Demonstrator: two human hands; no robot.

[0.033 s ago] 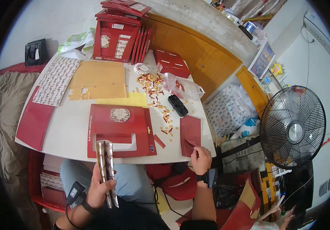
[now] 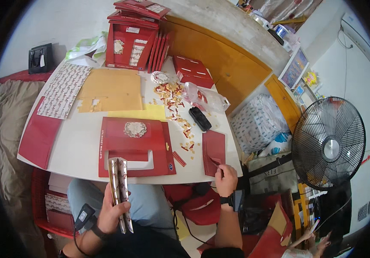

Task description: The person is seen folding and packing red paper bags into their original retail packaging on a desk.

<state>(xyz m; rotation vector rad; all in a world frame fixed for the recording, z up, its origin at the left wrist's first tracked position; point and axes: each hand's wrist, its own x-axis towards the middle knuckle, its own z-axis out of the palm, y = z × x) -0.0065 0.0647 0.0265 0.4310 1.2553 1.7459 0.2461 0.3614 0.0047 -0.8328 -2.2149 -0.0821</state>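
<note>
Above my lap, my left hand is closed around two narrow folded paper wallets, pale with a dark red pattern and seen nearly edge-on. My right hand is at the table's right front edge, its fingers pinching the near corner of a red paper wallet. That corner lifts a little, while the rest lies flat on the table. Between my hands lies a flat red cardboard package with a cut-out window and a pale rosette-shaped label. A small red strip rests beside it.
The white table also holds scattered red and tan scraps, a black holder, a clear plastic bag, a tan sheet and patterned sheets. Red packages are stacked behind. A fan stands right; another person's arm shows lower right.
</note>
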